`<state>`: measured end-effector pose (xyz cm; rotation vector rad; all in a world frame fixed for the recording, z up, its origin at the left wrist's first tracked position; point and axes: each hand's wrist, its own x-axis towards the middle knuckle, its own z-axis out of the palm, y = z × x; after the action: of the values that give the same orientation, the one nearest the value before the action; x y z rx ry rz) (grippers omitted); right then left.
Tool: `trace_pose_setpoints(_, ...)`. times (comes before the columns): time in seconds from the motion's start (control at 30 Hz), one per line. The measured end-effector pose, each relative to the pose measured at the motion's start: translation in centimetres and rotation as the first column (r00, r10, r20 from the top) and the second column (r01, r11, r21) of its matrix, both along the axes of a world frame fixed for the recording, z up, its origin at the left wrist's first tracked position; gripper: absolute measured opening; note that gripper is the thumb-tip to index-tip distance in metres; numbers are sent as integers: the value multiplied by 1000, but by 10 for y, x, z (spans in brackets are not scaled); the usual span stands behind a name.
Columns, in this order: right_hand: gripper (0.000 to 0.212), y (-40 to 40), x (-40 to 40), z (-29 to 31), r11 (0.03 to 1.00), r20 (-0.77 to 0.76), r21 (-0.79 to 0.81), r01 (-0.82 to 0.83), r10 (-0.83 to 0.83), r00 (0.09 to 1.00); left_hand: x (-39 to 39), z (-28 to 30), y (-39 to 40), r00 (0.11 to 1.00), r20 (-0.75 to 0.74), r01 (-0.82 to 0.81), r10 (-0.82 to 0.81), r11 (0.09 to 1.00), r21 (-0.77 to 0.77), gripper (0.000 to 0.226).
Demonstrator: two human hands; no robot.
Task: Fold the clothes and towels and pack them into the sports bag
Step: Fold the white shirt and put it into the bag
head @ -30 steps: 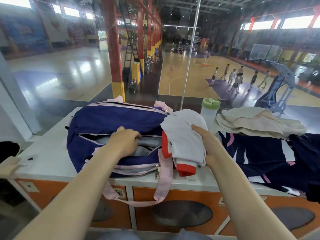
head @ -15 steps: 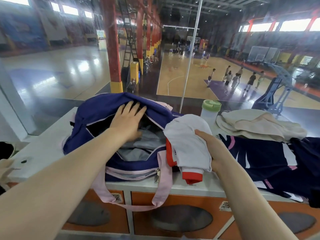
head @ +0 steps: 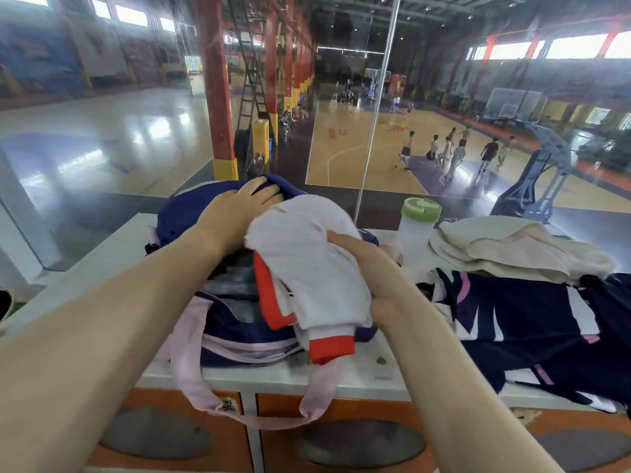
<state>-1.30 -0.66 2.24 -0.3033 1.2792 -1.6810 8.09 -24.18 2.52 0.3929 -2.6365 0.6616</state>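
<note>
A navy sports bag (head: 181, 216) with pink straps lies open on the white counter (head: 102, 261), grey lining showing inside. My left hand (head: 239, 206) presses the bag's far flap back with straight fingers. My right hand (head: 362, 261) grips a folded white garment with red trim (head: 307, 268) and holds it over the bag's opening. To the right lie a navy garment with pink and white marks (head: 532, 319) and a beige towel (head: 512, 247).
A white bottle with a green lid (head: 418, 220) stands behind the bag's right end. A glass wall runs along the counter's far edge, overlooking a sports hall. Orange locker doors (head: 358, 438) sit below the counter front. The bag's pink strap (head: 194, 380) hangs over the edge.
My left hand pushed the bag's flap farther back, widening the opening. My right hand carried the white garment leftward from beside the bag to over its opening.
</note>
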Motion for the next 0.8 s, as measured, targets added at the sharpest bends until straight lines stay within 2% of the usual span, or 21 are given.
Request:
trace_pose_setpoints(0.1,55,-39,28,-2,996,63,0,-86,85,994,-12,14,-15,993,28,113,-116,989,93,33)
trace_pose_setpoints(0.17,50,-59,35,-6,995,83,5,-99,99,992,-12,25,-18,987,13,154,-160,968,199,20)
trace_pose_setpoints(0.27,40,-67,39,-10,999,47,38,7,-8,999,1,29,-18,971,-102,239,-218,925,295,13)
trace_pose_setpoints(0.4,49,-63,33,-25,975,-115,121,187,-173,978,16,32,9,968,-219,199,-123,908,369,36)
trace_pose_setpoints(0.47,56,-64,30,-35,969,-111,127,211,-198,974,24,29,35,934,-343,235,-95,889,394,28)
trace_pose_setpoints(0.5,56,-65,30,-36,966,-112,131,223,-209,971,30,24,47,916,-397,246,-52,856,454,22)
trace_pose_setpoints(0.53,55,-65,31,-37,962,-120,134,237,-221,968,36,17,57,907,-420,227,28,808,544,15)
trace_pose_setpoints(0.6,53,-66,31,-38,960,-133,120,252,-236,963,45,0,69,928,-290,67,236,658,750,13)
trace_pose_setpoints(0.63,53,-66,31,-38,962,-135,111,248,-233,963,47,-7,71,935,-175,-17,307,533,846,26)
trace_pose_setpoints(0.7,50,-65,31,-38,970,-143,96,224,-209,967,47,-19,75,941,-35,-37,338,205,978,55)
trace_pose_setpoints(0.73,48,-64,31,-39,972,-149,94,215,-200,968,44,-23,75,942,-17,-5,334,62,998,64)
trace_pose_setpoints(0.8,49,-63,33,-37,976,-170,92,195,-178,969,39,-30,73,946,-34,78,323,-124,989,77)
